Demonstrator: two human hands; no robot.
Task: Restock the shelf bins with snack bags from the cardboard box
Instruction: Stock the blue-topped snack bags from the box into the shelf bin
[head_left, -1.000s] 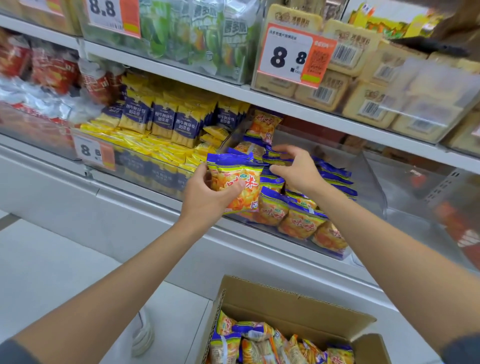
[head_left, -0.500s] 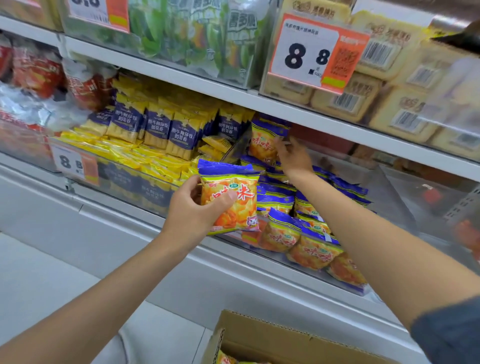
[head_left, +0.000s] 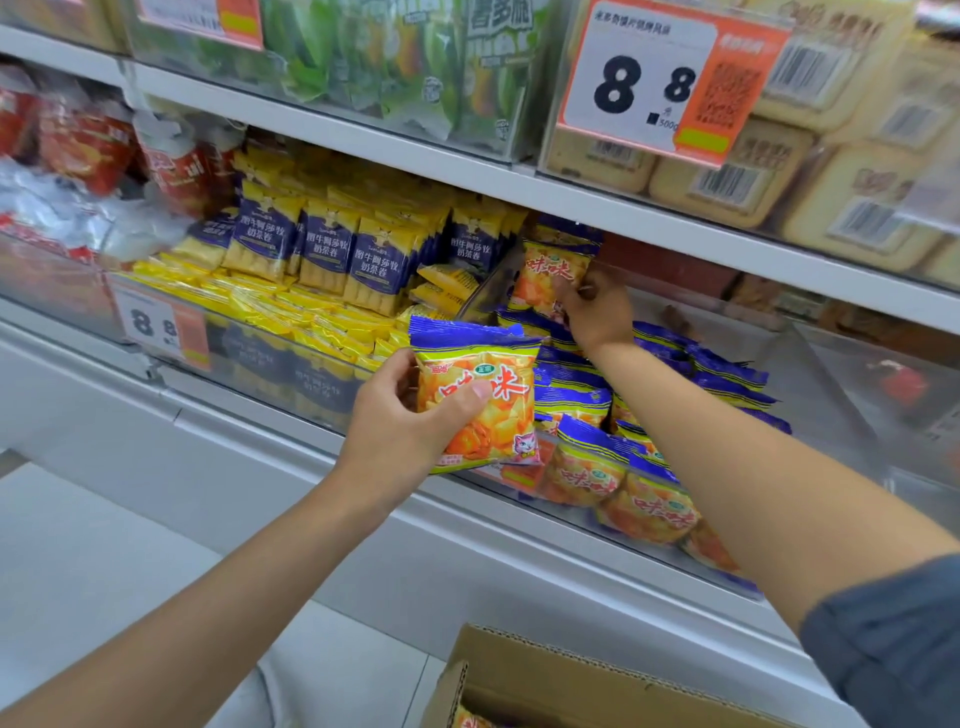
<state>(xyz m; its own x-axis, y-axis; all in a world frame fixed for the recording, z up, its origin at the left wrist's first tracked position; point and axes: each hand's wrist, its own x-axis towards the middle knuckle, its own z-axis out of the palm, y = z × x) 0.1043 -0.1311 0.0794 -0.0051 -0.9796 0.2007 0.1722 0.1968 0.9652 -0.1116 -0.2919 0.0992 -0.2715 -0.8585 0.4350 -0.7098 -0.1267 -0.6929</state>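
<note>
At centre frame the left hand (head_left: 410, 431) grips an orange-and-blue snack bag (head_left: 480, 400), thumb across its front, in front of the clear shelf bin (head_left: 831, 384). Right of centre, the right hand (head_left: 597, 312) pinches an upright bag (head_left: 550, 275) at the bin's back, above rows of matching bags (head_left: 639, 483). The cardboard box (head_left: 545, 675) sits at the bottom edge, beside a yellow-and-navy pack bin (head_left: 322, 260) at left.

- Your cardboard box (head_left: 561, 670) runs off the bottom edge; its contents barely show.
- On your right hand (head_left: 597, 312), the fingertips hide behind the upright snack bag (head_left: 545, 273).
- The price tag (head_left: 670, 83) small print is too blurred to read.
</note>
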